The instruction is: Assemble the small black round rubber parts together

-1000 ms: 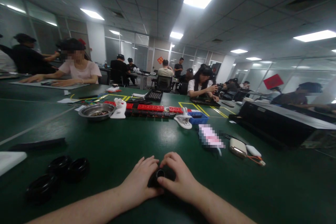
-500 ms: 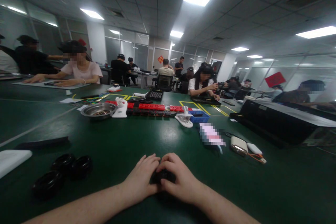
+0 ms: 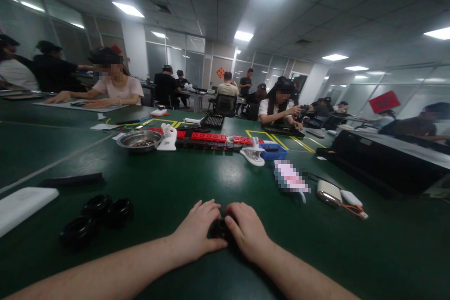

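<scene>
Close in front of me on the green table (image 3: 168, 187), a small black rounded object (image 3: 220, 228) sits between my two hands, mostly hidden by the fingers. My left hand (image 3: 200, 225) grips it from the left, thumb along the near side and fingers curved over the far side. From the right, my right hand (image 3: 248, 229) closes around it with bent fingers. Off to the left lie three glossy black rings, among them the nearest black ring (image 3: 78, 230), the right black ring (image 3: 120, 211) and the back black ring (image 3: 96, 205).
A metal bowl (image 3: 139, 142) of small parts stands beyond, beside white clips (image 3: 167, 138), red strips (image 3: 206, 137) and a blue bin (image 3: 274, 152). At right are a power bank (image 3: 329, 193) and a black case (image 3: 383, 161). Co-workers sit across the table.
My right fingers have shifted over the black object, with the thumb now higher and the hand more upright. My left thumb reaches further along its near side. The view has turned slightly left.
</scene>
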The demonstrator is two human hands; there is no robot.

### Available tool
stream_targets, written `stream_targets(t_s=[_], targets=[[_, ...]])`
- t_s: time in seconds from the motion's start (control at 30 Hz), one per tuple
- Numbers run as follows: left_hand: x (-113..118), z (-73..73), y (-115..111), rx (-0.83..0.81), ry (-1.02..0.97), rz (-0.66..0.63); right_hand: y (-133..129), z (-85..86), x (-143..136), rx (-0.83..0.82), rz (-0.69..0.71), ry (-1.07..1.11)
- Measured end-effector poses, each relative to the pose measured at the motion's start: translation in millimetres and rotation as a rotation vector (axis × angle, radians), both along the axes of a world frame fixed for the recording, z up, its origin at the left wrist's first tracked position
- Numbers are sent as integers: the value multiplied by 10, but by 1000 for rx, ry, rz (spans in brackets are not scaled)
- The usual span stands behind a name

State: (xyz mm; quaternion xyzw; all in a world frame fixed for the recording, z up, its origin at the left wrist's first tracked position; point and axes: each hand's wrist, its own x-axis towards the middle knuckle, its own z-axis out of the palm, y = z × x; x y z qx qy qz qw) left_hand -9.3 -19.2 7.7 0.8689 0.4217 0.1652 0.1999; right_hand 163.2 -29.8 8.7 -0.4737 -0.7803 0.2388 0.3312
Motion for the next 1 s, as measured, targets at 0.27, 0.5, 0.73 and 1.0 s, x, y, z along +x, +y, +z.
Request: stream_targets(t_s=[0.27, 0.5, 0.73, 1.0], targets=[[-10, 30, -8, -1, 0, 8, 227, 106, 145, -307, -224, 316], [-10, 35, -25, 0, -5, 15, 209, 138, 92, -620, -81, 567], [-13, 18, -13, -5, -8, 11, 196, 129, 96, -526, -54, 722], [-13, 4, 10, -12, -21, 2, 15, 100, -28, -280, 203, 487]])
